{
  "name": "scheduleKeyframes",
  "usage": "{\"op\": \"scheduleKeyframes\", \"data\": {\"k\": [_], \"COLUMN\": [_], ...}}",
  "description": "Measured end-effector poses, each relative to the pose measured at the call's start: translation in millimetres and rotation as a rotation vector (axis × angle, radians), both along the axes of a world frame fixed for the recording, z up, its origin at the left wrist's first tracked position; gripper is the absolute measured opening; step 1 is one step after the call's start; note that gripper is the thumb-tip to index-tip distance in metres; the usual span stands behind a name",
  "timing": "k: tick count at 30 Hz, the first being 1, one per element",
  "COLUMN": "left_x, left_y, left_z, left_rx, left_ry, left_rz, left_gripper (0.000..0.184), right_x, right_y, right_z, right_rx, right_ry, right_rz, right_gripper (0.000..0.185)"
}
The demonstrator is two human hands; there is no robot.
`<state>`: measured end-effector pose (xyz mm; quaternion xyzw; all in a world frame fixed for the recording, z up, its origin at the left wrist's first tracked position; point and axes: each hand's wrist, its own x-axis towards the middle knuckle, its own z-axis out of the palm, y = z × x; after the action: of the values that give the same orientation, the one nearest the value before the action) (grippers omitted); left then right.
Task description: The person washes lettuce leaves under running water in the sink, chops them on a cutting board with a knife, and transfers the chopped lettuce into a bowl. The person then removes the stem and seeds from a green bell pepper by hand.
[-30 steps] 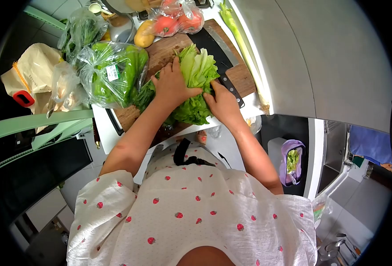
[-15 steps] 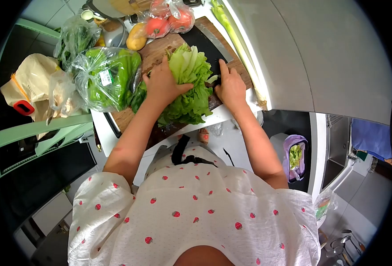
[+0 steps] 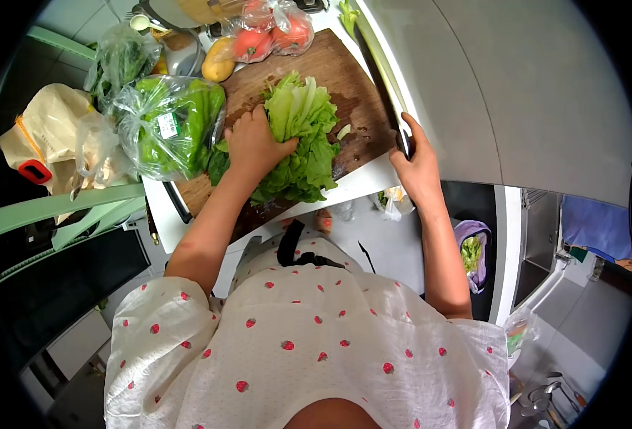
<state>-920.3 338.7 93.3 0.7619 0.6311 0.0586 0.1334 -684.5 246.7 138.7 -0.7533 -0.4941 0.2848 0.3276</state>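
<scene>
A pile of green leaf lettuce [image 3: 309,143] lies on the wooden cutting board [image 3: 351,79]. My left hand [image 3: 250,143] presses on the lettuce's left side, its fingers curled over the leaves and its thumb reaching across them. At the right edge of the board, my right hand [image 3: 419,163] is closed around the black handle of a kitchen knife [image 3: 381,86]. The knife's dark blade is turned nearly edge-on and points away from me, apart from the lettuce. A small pale lettuce scrap [image 3: 344,131] sits on the wet board between the lettuce and the knife.
Bagged green peppers [image 3: 176,129] stand left of the board. A potato [image 3: 219,60] and bagged tomatoes [image 3: 273,39] are at its far edge. A long green onion [image 3: 384,64] lies along the right counter edge, beside the grey panel [image 3: 537,86]. A lilac-lined bin [image 3: 473,250] stands below right.
My right hand has lifted the knife from lying flat on the board and carried it right, turning its blade edge-on. My left hand has shifted slightly down and left on the lettuce.
</scene>
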Motion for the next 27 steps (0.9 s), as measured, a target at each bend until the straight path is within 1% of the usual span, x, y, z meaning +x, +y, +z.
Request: {"op": "scheduleKeyframes", "data": {"k": [1,3,4,7,8,10,12,15,18,19,22,24,25,27], "left_x": [0.6,3.1,3.5,5.7,5.4,2.6,1.0,0.1,-4.4,-6.9,-16.5,-19.9,-20.5,-16.7], "left_y": [0.7,5.9,8.2,13.2,13.7,13.6,13.7,13.8,13.3,13.1,9.0,6.1,5.4,5.7], "left_z": [-3.1,-7.7,-9.2,-9.6,-10.0,-12.7,-14.3,-11.7,-4.6,-3.1,-5.5,-6.0,-6.4,-6.5], "left_rx": [0.056,0.099,0.12,0.171,0.18,0.197,0.202,0.178,0.123,0.103,0.25,0.242,0.235,0.117], "left_ry": [-0.013,-0.047,-0.064,-0.046,-0.058,-0.078,-0.073,-0.057,-0.039,-0.033,-0.005,0.016,0.028,-0.012], "left_rz": [-0.014,-0.072,-0.097,-0.136,-0.142,-0.15,-0.146,-0.142,-0.143,-0.147,-0.161,-0.166,-0.167,-0.144], "left_gripper": [0.072,0.064,0.06,0.059,0.06,0.063,0.071,0.085,0.098,0.102,0.106,0.103,0.101,0.095], "right_x": [-1.6,-5.3,-5.9,-3.4,-1.9,-7.6,-14.3,-19.2,-23.3,-22.8,-18.1,-14.7,-15.8,-19.9], "right_y": [-5.6,-15.4,-18.6,-20.7,-23.4,-22.5,-18.8,-11.2,-6.3,-4.5,0.3,0.6,0.2,-1.7], "right_z": [1.9,5.8,13.5,35.8,29.8,40.2,51.1,51.3,53.7,54.7,57.6,58.9,62.1,69.2], "right_rx": [0.019,0.058,0.088,-0.145,-0.031,-0.071,-0.13,-0.098,-0.142,-0.151,-0.186,-0.229,-0.242,-0.265], "right_ry": [0.095,0.284,0.301,0.043,-0.012,-0.058,-0.096,-0.263,-0.393,-0.387,-0.328,-0.235,-0.23,-0.222], "right_rz": [-0.008,-0.019,-0.006,0.106,0.198,0.284,0.364,0.436,0.425,0.434,0.436,0.413,0.416,0.427], "right_gripper": [0.051,0.044,0.039,0.035,0.033,0.031,0.028,0.026,0.025,0.025,0.026,0.027,0.027,0.028]}}
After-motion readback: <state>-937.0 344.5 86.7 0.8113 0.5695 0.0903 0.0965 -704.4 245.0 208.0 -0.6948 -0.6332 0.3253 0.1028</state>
